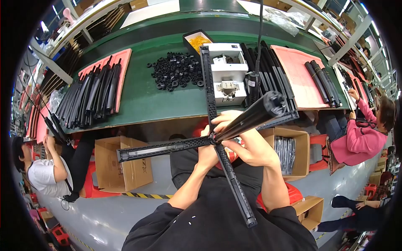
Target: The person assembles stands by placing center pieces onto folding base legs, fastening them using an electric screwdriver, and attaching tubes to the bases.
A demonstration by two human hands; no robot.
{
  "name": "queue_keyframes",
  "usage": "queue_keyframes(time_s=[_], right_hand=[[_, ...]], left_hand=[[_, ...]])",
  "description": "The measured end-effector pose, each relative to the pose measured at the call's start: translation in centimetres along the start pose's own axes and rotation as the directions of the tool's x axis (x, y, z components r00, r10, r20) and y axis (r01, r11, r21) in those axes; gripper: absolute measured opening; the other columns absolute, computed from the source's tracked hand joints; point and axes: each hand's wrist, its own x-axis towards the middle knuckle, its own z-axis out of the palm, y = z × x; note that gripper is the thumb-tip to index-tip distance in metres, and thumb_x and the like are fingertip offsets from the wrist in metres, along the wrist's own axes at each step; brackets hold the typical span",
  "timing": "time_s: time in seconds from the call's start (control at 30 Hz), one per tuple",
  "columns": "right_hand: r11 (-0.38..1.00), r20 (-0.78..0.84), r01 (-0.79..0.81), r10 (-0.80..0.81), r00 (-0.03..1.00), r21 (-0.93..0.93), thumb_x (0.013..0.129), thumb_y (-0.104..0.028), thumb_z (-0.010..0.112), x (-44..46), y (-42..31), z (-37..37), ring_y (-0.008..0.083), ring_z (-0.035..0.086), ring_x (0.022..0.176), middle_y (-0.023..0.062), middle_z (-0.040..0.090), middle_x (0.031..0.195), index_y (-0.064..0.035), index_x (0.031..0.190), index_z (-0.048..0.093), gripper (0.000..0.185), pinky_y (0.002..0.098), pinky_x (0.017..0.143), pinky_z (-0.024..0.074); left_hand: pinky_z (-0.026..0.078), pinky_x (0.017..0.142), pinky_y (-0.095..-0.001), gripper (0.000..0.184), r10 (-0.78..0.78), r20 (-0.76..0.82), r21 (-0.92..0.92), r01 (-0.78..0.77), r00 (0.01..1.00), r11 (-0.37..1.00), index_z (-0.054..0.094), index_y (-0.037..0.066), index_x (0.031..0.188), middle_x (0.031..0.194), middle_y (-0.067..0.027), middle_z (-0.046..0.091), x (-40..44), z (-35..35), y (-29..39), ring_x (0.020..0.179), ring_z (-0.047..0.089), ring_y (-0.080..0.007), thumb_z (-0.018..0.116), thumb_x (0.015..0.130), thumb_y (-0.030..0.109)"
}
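Note:
A black stand [235,180] with several long flat legs spread out is held over my lap, its thick black tube [251,117] rising toward the camera. My left hand [206,152] is closed round the stand just below the hub, partly hidden by a leg. Around the base of the tube my right hand [247,144] is wrapped, its fingers near the hub. One leg points left, one toward my body, one up past the white machine [227,73], and another lies behind the tube to the right.
On the green bench [140,94] lie small black parts [176,71], a yellow-filled box [197,42], black tubes on pink foam [121,62] at left, and more at right. Cardboard boxes [111,167] flank my seat. People sit at both sides.

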Motion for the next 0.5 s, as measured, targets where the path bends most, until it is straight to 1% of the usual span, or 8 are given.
queue_keyframes(time_s=[0.03, 0.07, 0.2, 0.23, 0.37, 0.4, 0.5], right_hand=[[0.996, -0.003, 0.055, -0.055, 0.998, -0.069, 0.089, 0.000, 0.067, 0.1, 0.2, 0.0, 0.0286, 0.062, 0.106, 0.0127, 0.067, 0.119, -0.0011, 0.125, 0.064, 0.036, 0.0390, 0.100, 0.0461], [0.996, -0.004, 0.053, -0.053, 0.999, -0.067, 0.089, 0.000, 0.067, 0.1, 0.3, 0.0, 0.0286, 0.062, 0.106, 0.0127, 0.067, 0.119, -0.0011, 0.125, 0.064, 0.036, 0.0390, 0.100, 0.0461], [0.992, 0.075, -0.048, 0.039, 0.996, 0.118, 0.087, -0.002, 0.068, -0.1, 0.5, -0.4, 0.0315, 0.057, 0.115, 0.0132, 0.065, 0.124, -0.0027, 0.123, 0.064, 0.037, 0.0409, 0.105, 0.0411], [0.992, 0.076, -0.048, 0.040, 0.996, 0.117, 0.087, -0.002, 0.068, -0.1, 0.6, -0.4, 0.0315, 0.057, 0.115, 0.0132, 0.065, 0.124, -0.0027, 0.123, 0.064, 0.037, 0.0409, 0.105, 0.0411], [0.967, 0.023, -0.139, 0.138, 0.990, 0.215, 0.089, 0.003, 0.070, -0.5, 0.8, 0.2, 0.0249, 0.065, 0.103, 0.0146, 0.057, 0.132, -0.0002, 0.125, 0.065, 0.037, 0.0366, 0.091, 0.0524], [0.967, 0.022, -0.140, 0.138, 0.990, 0.215, 0.089, 0.003, 0.070, -0.5, 0.8, 0.1, 0.0249, 0.065, 0.103, 0.0146, 0.057, 0.132, -0.0002, 0.125, 0.065, 0.037, 0.0366, 0.091, 0.0524], [0.965, 0.045, -0.166, 0.160, 0.986, 0.204, 0.086, -0.004, 0.070, -0.5, 0.6, -0.2, 0.0291, 0.057, 0.112, 0.0129, 0.063, 0.123, -0.0045, 0.121, 0.067, 0.035, 0.0412, 0.101, 0.0436]], left_hand=[[0.052, 0.081, -0.0291, 0.039, 0.003, -0.003, 0.051, -0.003, 1.000, 0.999, 0.062, 0.002, 0.119, 0.106, -0.0093, 0.069, -0.1, 0.0, -0.2, 0.092, 0.065, -0.0195, 0.074, 0.082, 0.001], [0.052, 0.081, -0.0291, 0.039, 0.001, -0.002, 0.052, -0.001, 1.000, 0.999, 0.062, 0.002, 0.119, 0.106, -0.0093, 0.069, -0.2, 0.0, -0.2, 0.092, 0.065, -0.0195, 0.074, 0.082, 0.001], [0.052, 0.083, -0.0297, 0.040, -0.020, 0.011, -0.055, 0.020, 1.000, 0.998, 0.061, 0.003, 0.121, 0.107, -0.0098, 0.069, -0.5, 0.3, 0.2, 0.093, 0.066, -0.0190, 0.075, 0.083, 0.003], [0.052, 0.083, -0.0297, 0.040, -0.020, 0.011, -0.056, 0.021, 1.000, 0.998, 0.061, 0.003, 0.121, 0.107, -0.0098, 0.069, -0.4, 0.4, 0.4, 0.093, 0.066, -0.0190, 0.075, 0.083, 0.003], [0.052, 0.082, -0.0297, 0.043, 0.018, 0.052, -0.055, -0.016, 0.998, 0.998, 0.060, 0.002, 0.123, 0.108, -0.0104, 0.070, -0.1, 0.7, 1.7, 0.094, 0.067, -0.0184, 0.076, 0.084, 0.005], [0.052, 0.082, -0.0297, 0.043, 0.018, 0.053, -0.055, -0.015, 0.998, 0.998, 0.060, 0.002, 0.123, 0.108, -0.0104, 0.070, -0.2, 0.7, 1.7, 0.094, 0.067, -0.0184, 0.076, 0.084, 0.005], [0.053, 0.083, -0.0297, 0.045, -0.017, 0.041, -0.085, 0.020, 0.999, 0.996, 0.059, 0.002, 0.125, 0.110, -0.0108, 0.071, -0.4, 0.7, 1.6, 0.095, 0.068, -0.0187, 0.078, 0.084, 0.005]])
